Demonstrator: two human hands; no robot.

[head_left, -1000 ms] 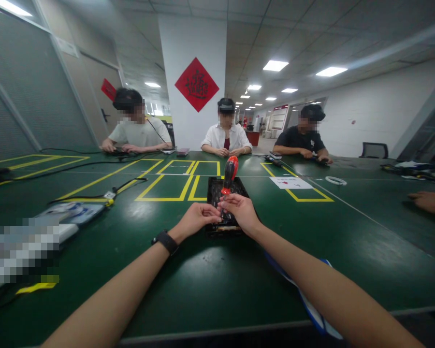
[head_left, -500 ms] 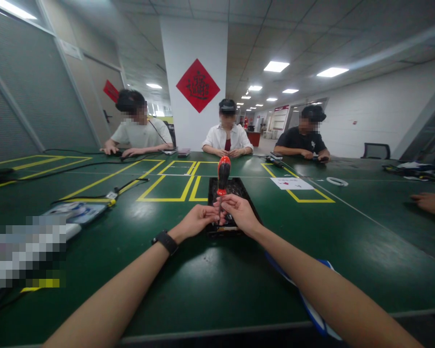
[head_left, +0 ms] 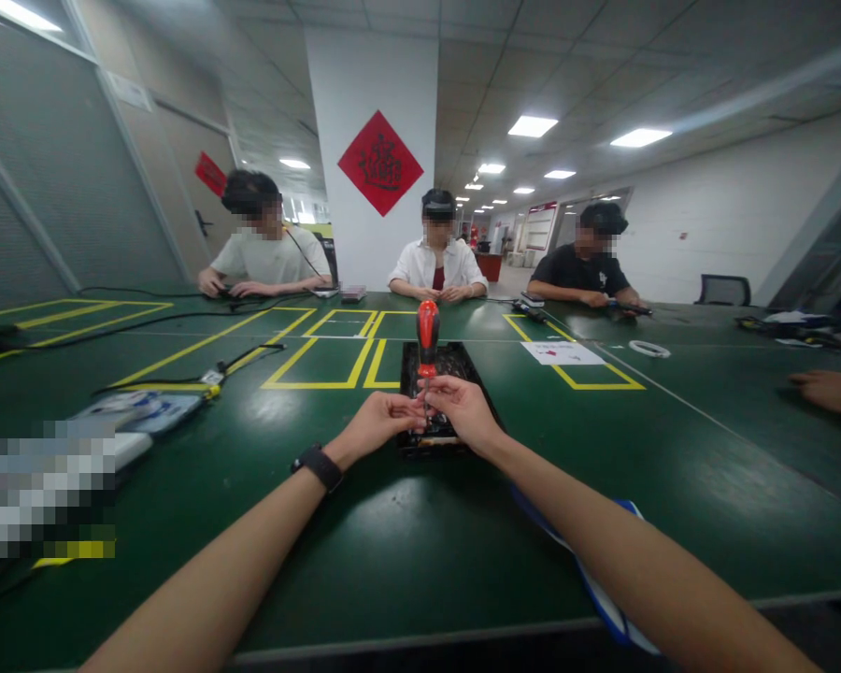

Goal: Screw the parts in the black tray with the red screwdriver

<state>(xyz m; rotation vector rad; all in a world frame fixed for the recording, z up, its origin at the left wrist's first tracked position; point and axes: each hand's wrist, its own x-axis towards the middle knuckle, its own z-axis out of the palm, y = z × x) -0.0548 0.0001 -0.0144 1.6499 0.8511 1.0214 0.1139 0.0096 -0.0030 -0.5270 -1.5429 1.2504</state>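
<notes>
At centre frame, a red-and-black-handled screwdriver [head_left: 427, 332] is pinched by the right hand [head_left: 468, 413] over an open black rectangular casing [head_left: 457, 361], work seemingly unfinished, the left hand's [head_left: 373, 426] grip indiscernible.

Screwdriver [head_left: 427, 332]: red-and-black handle uppermost; we hold it nearly upright, shaft pointing down at the black case [head_left: 457, 363].
Black case: shallow, open-topped, lying flat, set back from our near edge of the counter [head_left: 364, 579].

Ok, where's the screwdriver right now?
The screwdriver stands about mid-frame in the head view, handle up, over the black case, its shaft in the fingertips of the right hand, the left hand close beside.
</notes>
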